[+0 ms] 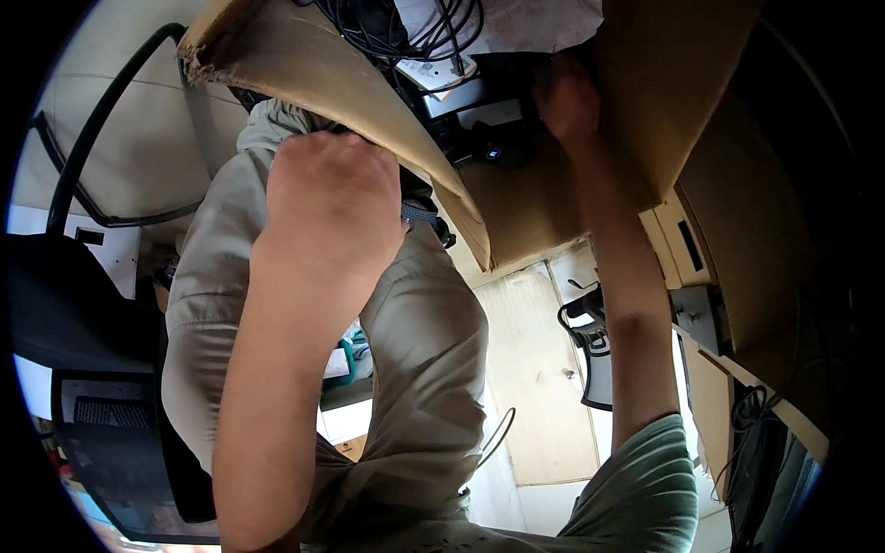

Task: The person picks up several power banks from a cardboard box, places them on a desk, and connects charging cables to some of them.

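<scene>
Black cables (406,32) and devices (493,138) crowd the cardboard box (525,212); its flap (313,74) narrows the opening

Left hand (334,198) grips cardboard box (369,101) flap; right hand (567,101) inside box.

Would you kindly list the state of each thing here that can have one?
Cardboard box: open, flaps spread, resting over the person's lap.
Left flap: folded outward, torn at its corner, gripped by the left hand.
Right hand: reaching inside the box; grip cannot be told.
Cables: tangled inside the box.
</scene>
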A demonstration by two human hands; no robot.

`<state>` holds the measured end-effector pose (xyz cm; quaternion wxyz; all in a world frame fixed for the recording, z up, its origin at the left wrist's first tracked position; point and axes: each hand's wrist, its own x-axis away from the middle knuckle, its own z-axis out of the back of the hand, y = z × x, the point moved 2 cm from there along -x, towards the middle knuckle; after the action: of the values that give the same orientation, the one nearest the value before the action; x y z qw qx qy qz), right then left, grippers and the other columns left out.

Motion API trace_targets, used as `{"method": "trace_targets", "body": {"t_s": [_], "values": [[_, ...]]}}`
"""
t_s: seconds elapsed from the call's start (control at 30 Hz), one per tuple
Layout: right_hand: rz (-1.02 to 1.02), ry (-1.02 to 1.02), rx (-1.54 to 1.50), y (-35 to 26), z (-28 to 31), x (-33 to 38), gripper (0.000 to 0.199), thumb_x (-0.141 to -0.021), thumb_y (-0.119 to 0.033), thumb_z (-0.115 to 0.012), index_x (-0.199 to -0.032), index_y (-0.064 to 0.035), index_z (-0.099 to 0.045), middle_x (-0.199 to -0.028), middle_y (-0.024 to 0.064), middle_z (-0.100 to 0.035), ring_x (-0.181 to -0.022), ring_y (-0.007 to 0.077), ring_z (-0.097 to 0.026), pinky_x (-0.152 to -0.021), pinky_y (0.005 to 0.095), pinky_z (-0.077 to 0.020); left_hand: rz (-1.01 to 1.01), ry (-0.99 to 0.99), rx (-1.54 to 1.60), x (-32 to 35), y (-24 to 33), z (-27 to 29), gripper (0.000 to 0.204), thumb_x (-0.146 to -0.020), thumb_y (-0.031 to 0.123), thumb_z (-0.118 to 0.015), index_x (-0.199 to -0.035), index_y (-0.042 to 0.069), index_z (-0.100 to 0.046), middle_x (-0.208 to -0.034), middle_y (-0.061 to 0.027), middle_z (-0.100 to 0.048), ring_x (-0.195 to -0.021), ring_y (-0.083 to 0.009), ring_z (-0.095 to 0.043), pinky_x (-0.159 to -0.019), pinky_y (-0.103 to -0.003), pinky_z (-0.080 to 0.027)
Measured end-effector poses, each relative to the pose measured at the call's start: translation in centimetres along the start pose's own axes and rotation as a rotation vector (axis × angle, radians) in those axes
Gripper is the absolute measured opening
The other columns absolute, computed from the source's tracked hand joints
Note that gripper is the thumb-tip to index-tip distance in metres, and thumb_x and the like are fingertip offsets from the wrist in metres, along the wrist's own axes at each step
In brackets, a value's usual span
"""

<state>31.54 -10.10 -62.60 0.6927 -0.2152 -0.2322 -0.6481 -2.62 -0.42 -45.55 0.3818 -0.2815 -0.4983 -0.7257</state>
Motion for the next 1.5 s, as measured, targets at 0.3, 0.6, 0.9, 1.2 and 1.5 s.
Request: {"method": "trace_targets", "body": {"t_s": [0.3, 0.6, 0.9, 1.2, 1.5], "values": [[-0.259, 0.008, -0.133, -0.7, 0.5, -8.8, 0.056, -0.086, -0.044, -0.068, -0.130, -0.0111, -0.057, -0.131, 0.0150, -0.059, -0.117, 0.0345, -0.057, -0.097, 0.0436, -0.0487, -0.047, 0.081, 0.069, 0.6, -0.1, 0.2, 0.048, -0.070, 0.035, -0.084, -0.100, 0.004, -0.065, -0.097, -0.0121, -0.069, -0.095, -0.0283, -0.067, -0.086, -0.040, -0.051], [-0.371, -0.326, -0.252, 1.7, -1.7, -7.1, 0.068, -0.085, -0.050, -0.067, -0.139, -0.0116, -0.051, -0.142, 0.0153, -0.052, -0.130, 0.0343, -0.050, -0.102, 0.0424, -0.0462, -0.029, 0.069, -0.027, 0.6, -0.2, 0.1, 0.046, -0.071, 0.035, -0.083, -0.099, 0.004, -0.065, -0.093, -0.0115, -0.070, -0.092, -0.0266, -0.069, -0.084, -0.039, -0.052], [-0.588, -0.100, -0.435, -0.9, -0.1, -5.0, 0.086, -0.082, -0.047, -0.076, -0.144, -0.0019, -0.038, -0.144, 0.0231, -0.046, -0.131, 0.0362, -0.048, -0.105, 0.0464, -0.0447, -0.002, 0.014, 0.018, 0.2, -0.3, -0.2, 0.046, -0.071, 0.034, -0.082, -0.099, 0.002, -0.065, -0.091, -0.0148, -0.069, -0.088, -0.0317, -0.068, -0.079, -0.041, -0.052], [-0.952, 0.513, -1.569, -5.2, 8.2, 8.4, 0.066, -0.089, -0.045, -0.069, -0.137, -0.0051, -0.048, -0.130, 0.0110, -0.058, -0.124, 0.0290, -0.051, -0.110, 0.0432, -0.0342, -0.012, 0.105, -0.054, 0.2, -0.8, -0.3, 0.039, -0.072, 0.034, -0.080, -0.091, 0.002, -0.070, -0.087, -0.0135, -0.071, -0.084, -0.0297, -0.070, -0.077, -0.040, -0.053], [-0.365, -0.013, -2.342, -14.7, 12.6, 15.2, 0.076, -0.090, -0.059, -0.058, -0.135, 0.0016, -0.048, -0.115, 0.0210, -0.063, -0.103, 0.0303, -0.065, -0.089, 0.0414, -0.0541, 0.104, -0.106, -0.015, -0.8, -0.7, -0.8, 0.051, -0.076, 0.036, -0.079, -0.112, 0.006, -0.062, -0.100, -0.0191, -0.069, -0.096, -0.0369, -0.067, -0.087, -0.045, -0.052]]}}
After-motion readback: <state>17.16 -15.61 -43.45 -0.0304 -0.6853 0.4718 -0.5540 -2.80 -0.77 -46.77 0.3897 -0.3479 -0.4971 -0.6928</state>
